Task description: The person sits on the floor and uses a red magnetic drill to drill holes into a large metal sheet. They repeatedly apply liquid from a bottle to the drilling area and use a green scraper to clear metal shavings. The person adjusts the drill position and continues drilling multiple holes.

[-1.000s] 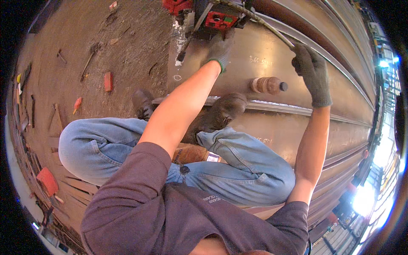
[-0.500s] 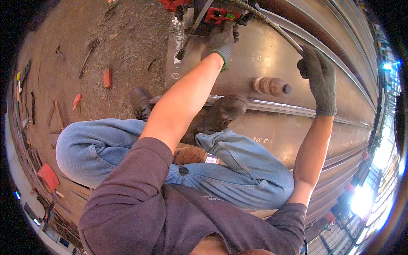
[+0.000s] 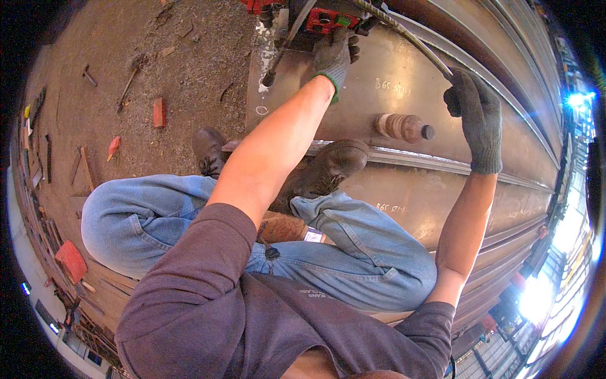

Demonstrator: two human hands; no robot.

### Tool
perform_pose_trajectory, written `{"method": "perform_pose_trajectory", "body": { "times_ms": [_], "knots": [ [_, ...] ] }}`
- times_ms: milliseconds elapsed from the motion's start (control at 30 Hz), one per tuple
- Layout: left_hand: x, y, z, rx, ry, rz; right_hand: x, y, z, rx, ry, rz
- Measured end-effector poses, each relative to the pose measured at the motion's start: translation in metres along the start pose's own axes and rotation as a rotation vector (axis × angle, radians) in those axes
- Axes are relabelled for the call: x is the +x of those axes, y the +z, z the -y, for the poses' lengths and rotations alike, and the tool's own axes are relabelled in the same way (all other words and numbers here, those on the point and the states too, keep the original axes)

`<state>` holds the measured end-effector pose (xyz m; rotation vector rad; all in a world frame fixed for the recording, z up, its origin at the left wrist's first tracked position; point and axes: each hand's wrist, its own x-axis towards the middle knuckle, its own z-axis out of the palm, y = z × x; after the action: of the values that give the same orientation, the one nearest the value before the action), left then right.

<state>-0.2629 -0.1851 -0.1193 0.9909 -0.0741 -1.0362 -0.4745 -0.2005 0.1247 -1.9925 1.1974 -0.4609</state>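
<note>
Gloves cover both hands in the head view, where a person sits on a long brown steel beam with legs in blue jeans folded and brown boots resting on it. At the beam's far end stands a red machine, and the left hand, in a grey glove with a green cuff, lies against the machine's lower edge; whether its grip is closed on a part there I cannot tell, since the fingers are hidden against the housing. From the machine a grey cable runs along the beam toward the right hand, which wears a dark glove and has its grip closed around the cable, held just above the beam's surface. On the beam, between the two arms and nearer the right hand, lies a brown ribbed spool on its side. Beside the beam, on the dirt floor, lie scattered red bricks and metal scraps.
</note>
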Motion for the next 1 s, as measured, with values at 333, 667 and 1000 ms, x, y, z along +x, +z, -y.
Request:
{"method": "perform_pose_trajectory", "body": {
  "times_ms": [333, 667, 1000],
  "knots": [
    [0.001, -0.015, 0.02, 0.104, -0.086, 0.009, 0.001, 0.0, 0.001, -0.015, 0.008, -0.009],
    [0.009, -0.022, 0.025, 0.102, -0.08, -0.007, 0.001, 0.002, 0.005, 0.008, 0.0, -0.02],
    [0.0, -0.003, 0.01, -0.018, -0.04, 0.021, 0.002, 0.0, 0.002, -0.004, 0.004, 0.004]
  ]
}}
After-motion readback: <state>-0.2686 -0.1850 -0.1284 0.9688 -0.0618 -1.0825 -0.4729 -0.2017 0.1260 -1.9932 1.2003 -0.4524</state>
